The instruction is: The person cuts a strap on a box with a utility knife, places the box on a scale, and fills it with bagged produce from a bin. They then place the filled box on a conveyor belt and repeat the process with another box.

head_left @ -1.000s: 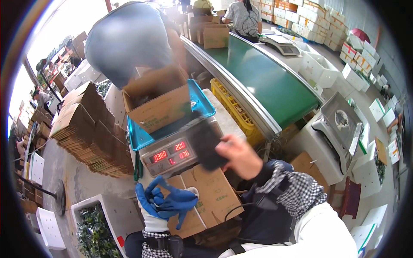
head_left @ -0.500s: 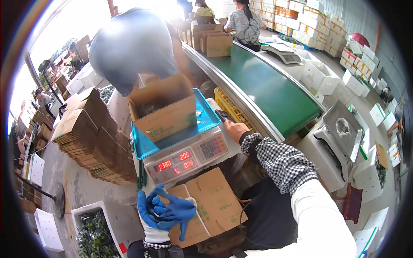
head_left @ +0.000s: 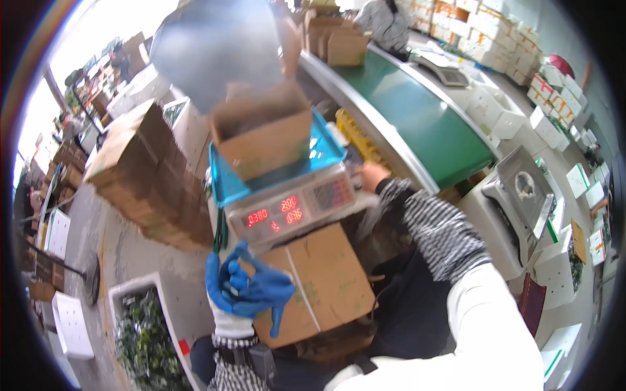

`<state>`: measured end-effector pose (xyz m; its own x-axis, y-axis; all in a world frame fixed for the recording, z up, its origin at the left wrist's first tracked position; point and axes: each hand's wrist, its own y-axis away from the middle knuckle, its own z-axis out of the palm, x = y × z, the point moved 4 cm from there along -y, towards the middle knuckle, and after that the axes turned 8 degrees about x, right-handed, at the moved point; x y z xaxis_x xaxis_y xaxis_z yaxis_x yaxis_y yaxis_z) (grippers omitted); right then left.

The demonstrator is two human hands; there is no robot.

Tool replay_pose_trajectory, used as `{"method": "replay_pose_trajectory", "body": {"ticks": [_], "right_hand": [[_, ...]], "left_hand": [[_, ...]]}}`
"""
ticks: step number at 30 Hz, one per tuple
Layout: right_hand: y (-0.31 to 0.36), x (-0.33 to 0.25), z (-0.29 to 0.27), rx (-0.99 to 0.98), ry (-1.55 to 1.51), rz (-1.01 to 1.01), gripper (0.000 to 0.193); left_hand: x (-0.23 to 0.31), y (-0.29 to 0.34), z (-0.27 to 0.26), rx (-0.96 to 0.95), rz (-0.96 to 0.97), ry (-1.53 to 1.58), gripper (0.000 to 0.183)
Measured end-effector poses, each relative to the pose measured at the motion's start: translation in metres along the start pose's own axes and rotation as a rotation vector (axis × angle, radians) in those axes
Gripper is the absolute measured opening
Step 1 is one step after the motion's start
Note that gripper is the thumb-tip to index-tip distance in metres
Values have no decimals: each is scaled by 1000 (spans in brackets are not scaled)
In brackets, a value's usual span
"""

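While reaching just off scale's [head_left: 297, 203] right edge with right hand [head_left: 374, 174], can't tell grip, exposes keypad [head_left: 331, 195] blocked a second ago, clutching loose blue glove [head_left: 268, 290] in left hand [head_left: 220, 287].

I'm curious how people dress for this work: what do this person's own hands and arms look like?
The left hand wears a blue glove with a white cuff; a dark strap with a small box crosses its black-and-white checked sleeve. The right hand is ungloved, with a dark band at the wrist, a matching checked sleeve cover and a plain white sleeve above.
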<state>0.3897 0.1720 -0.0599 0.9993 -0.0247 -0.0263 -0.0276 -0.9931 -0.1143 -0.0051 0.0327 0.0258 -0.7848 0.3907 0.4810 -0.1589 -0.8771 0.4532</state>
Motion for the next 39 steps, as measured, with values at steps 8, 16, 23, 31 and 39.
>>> {"method": "replay_pose_trajectory", "body": {"ticks": [8,16,23,31,39], "right_hand": [[102,-143,-126,16,-802,-506,36],[190,-252,-108,386,-842,-580,39],[166,-239,-13,-339,-2022,328,8],[178,-232,-6,-527,-2234,799,35],[173,-238,-57,-437,-2120,335,36]], "left_hand": [[14,18,16,-41,-152,254,21],[21,10,-11,-496,-19,286,27],[22,11,-12,321,249,54,60],[0,-18,-40,79,253,-943,39],[-20,0,-19,-68,201,-1070,39]]}}
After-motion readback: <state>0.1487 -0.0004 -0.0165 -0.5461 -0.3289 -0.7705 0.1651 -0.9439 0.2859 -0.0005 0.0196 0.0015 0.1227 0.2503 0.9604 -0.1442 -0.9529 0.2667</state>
